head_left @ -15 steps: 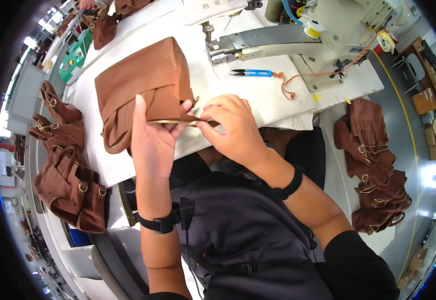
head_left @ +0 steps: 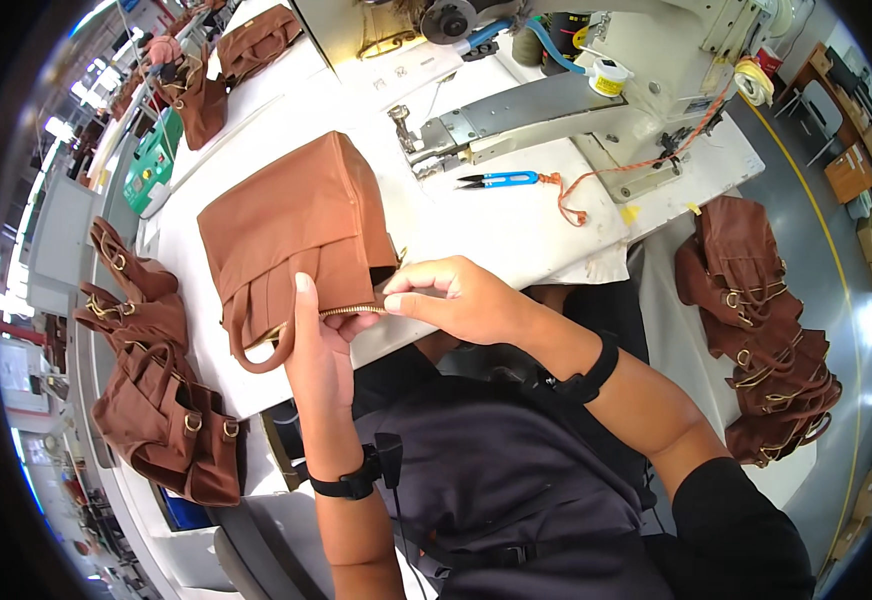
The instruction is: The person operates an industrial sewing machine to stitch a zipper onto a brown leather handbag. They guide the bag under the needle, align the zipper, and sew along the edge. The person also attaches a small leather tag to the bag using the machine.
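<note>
A brown leather handbag (head_left: 286, 215) lies on the white table with its opening toward me and a loop handle (head_left: 262, 365) hanging over the near edge. My left hand (head_left: 318, 345) is closed on the bag's near edge, thumb on top and fingers beneath. Between my hands a brass-toothed zipper (head_left: 352, 310) runs along that edge. My right hand (head_left: 466, 300) pinches the zipper's right end between thumb and fingers, beside the bag's open corner. The fingertips partly hide what lies in the pinch.
Behind the bag stands a sewing machine (head_left: 526, 115) with a long arm. Blue thread snips (head_left: 501, 181) with an orange cord lie before it. More brown bags are piled at left (head_left: 171, 420) and right (head_left: 751, 330). A green device (head_left: 153, 165) stands far left.
The whole scene sits lower in the picture. My right hand has come closer to the bag's corner, and the zipper, earlier pulled out to the right, now lies along the edge.
</note>
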A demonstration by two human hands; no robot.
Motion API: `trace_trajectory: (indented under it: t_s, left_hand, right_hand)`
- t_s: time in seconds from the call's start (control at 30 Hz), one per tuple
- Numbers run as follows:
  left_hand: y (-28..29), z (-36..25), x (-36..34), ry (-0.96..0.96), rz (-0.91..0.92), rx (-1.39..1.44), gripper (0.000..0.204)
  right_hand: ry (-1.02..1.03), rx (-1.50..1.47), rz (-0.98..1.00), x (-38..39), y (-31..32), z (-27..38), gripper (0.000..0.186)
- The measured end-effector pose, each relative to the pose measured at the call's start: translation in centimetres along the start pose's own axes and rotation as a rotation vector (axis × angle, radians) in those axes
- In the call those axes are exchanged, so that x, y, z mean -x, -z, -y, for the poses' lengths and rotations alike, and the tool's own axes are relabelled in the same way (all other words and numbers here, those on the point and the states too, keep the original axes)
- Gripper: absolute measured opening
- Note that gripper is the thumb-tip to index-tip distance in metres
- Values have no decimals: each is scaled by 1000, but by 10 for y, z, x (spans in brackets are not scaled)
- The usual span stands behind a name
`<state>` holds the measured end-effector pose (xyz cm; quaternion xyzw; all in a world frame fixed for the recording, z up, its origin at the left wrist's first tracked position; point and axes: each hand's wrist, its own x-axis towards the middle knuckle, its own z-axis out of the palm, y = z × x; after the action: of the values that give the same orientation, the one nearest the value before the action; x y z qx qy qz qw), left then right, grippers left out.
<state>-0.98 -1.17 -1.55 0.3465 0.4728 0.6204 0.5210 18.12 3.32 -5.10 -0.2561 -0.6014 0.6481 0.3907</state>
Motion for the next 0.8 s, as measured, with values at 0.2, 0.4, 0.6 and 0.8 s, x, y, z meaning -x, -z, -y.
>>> trace_trajectory:
  t_s: [0.2,0.4,0.6,0.8]
  left_hand:
    - [3,-3,12,-75,68,197,57]
    - [3,14,19,-27,-124,113,52]
    - [13,20,27,-41,-111,138,56]
    - [5,26,15,66,-56,8,30]
  right_hand:
    - [-147,-38,13,-8,0,4,32]
    - [-190,-19,4,-11,1,7,35]
    - [-297,-30,93,-8,1,26,29]
    - [-324,-256,116,-14,4,18,25]
